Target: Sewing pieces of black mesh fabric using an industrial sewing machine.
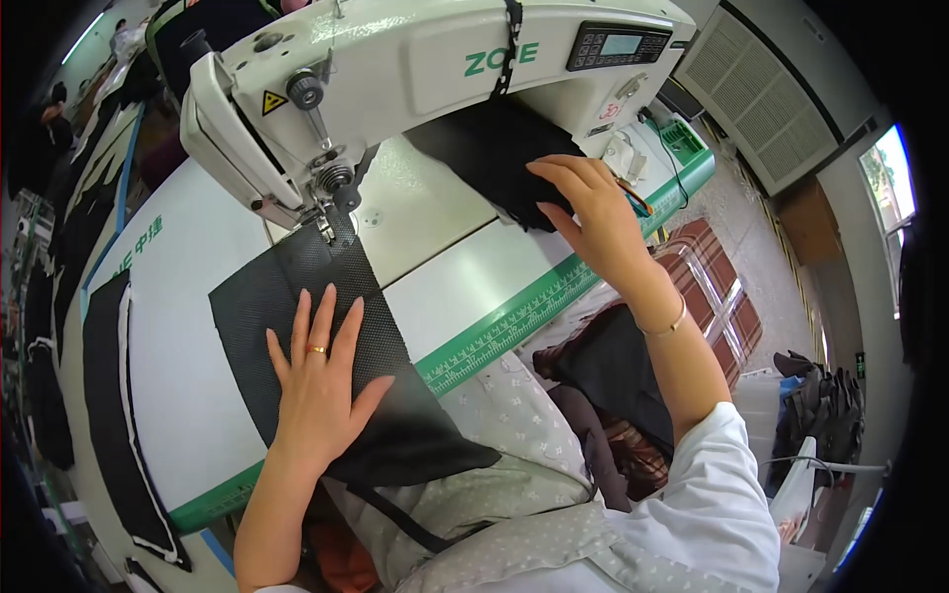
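My left hand [321, 381] lies with its fingers spread on a black textured fabric panel [262, 316]. The panel's upper edge reaches under the presser foot [327, 225] of a white sewing machine [395, 74], and its lower end hangs over the table's front edge toward my lap. Under the machine's arm, my right hand [598, 217] is at a heap of black fabric [494, 158], index finger and thumb apart at its right side. A small tool with teal and orange parts [638, 201] shows just beyond that hand; whether the hand touches it is hidden.
A green ruler strip [494, 331] edges the white table. At left lies a black strip with white edging [114, 395]. A green tray [684, 148] sits at the table's right end. Plaid cloth [707, 282] and dark fabric [608, 361] lie below, to the right.
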`<action>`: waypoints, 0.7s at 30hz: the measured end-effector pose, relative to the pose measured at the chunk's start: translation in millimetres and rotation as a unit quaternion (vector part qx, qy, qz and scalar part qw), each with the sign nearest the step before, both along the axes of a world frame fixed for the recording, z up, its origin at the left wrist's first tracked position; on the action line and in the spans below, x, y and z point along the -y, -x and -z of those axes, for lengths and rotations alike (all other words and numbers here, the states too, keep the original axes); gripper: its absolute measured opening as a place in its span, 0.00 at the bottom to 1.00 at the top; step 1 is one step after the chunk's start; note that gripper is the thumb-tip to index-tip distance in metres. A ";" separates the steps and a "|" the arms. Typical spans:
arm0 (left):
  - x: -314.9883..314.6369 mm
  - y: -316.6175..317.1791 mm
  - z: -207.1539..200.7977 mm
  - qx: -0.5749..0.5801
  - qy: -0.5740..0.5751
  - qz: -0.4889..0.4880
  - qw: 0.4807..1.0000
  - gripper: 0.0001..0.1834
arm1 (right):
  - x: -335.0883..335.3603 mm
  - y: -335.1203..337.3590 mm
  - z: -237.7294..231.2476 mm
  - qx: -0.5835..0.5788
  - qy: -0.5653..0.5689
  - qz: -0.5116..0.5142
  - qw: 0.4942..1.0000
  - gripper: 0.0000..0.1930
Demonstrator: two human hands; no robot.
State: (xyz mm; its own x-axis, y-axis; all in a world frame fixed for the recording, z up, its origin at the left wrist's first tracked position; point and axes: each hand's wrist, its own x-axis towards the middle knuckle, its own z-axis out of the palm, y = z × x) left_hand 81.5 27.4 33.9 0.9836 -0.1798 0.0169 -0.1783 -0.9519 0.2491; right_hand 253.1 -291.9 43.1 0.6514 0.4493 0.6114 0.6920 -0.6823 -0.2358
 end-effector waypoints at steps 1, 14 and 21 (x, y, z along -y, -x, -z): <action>0.4 3.4 -1.1 0.001 0.001 -0.006 1.000 0.46 | 2.3 -9.6 -0.3 0.010 -0.007 0.001 1.000 0.15; 77.9 -40.6 -3.7 -0.371 0.844 0.029 0.387 0.37 | -19.8 76.9 -66.6 -0.229 0.013 -0.235 0.944 0.09; 70.9 -4.9 -31.1 -0.266 0.857 -0.154 0.413 0.34 | -28.0 123.2 -57.2 -0.364 -0.049 -0.359 0.858 0.21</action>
